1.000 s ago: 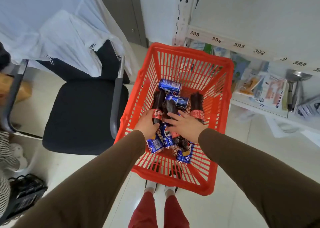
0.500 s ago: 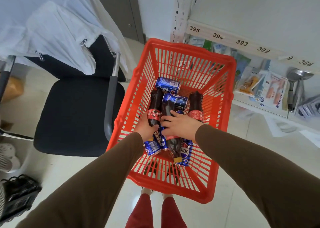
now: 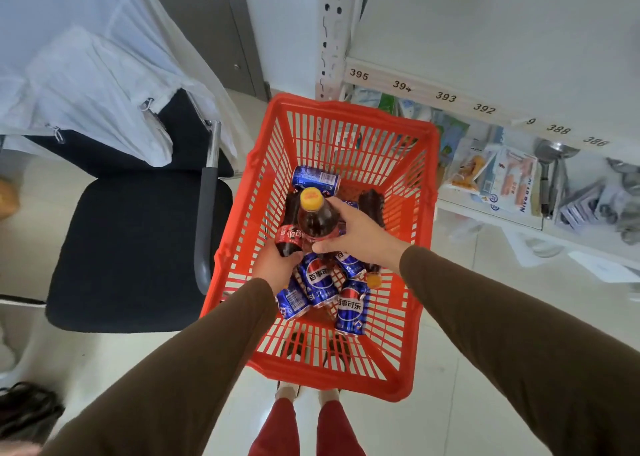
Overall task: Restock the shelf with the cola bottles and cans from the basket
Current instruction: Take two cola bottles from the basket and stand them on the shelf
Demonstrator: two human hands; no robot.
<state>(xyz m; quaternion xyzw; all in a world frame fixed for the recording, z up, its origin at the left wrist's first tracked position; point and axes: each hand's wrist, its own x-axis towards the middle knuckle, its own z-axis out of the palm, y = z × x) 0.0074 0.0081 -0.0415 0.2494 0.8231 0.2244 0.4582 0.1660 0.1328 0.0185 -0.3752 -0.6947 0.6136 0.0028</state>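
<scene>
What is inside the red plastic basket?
Inside the red plastic basket lie blue cola cans and dark cola bottles. The right hand lifts a yellow-capped bottle; the left hand grips another. Hands hide what lies beneath.

Right hand [image 3: 360, 236] now grips a cola bottle [image 3: 317, 218] and holds it upright, yellow cap up, raised off the pile in the basket [image 3: 427, 165]; earlier it lay flat. Left hand [image 3: 277, 265] now closes around a second bottle [image 3: 289, 239], lifting its lower end. Cans [image 3: 318, 282] beneath are newly exposed.
</scene>
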